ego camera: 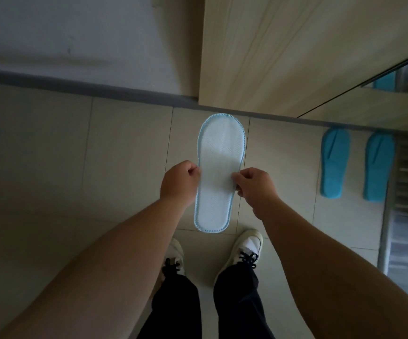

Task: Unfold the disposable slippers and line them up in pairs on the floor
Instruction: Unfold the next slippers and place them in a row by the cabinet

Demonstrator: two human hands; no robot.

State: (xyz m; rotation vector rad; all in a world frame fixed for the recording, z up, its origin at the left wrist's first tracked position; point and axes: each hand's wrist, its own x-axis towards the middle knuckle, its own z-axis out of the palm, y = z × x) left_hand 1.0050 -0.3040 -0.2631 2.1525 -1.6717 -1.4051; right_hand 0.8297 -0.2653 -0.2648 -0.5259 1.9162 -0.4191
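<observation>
— Above the floor (129, 152), between both hands, what's held?
— A pale slipper (218, 174), sole side up. The left hand (179, 183) and right hand (255, 185) each pinch a long edge at mid-length with curled fingers.
— How should it handle?
— Light, thin, floppy, I'd judge; the stitched rim seems the surest hold.
— Its direction?
— Long axis runs away from the person, rounded toe towards the cabinet (295, 50). A blue pair (356, 165) lies by the floor's right edge.

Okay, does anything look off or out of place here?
Nothing stands out. Both hands, left and right, pinch the edges of a flat slipper, its pale sole facing up. Two blue slippers lie side by side on the floor.
</observation>
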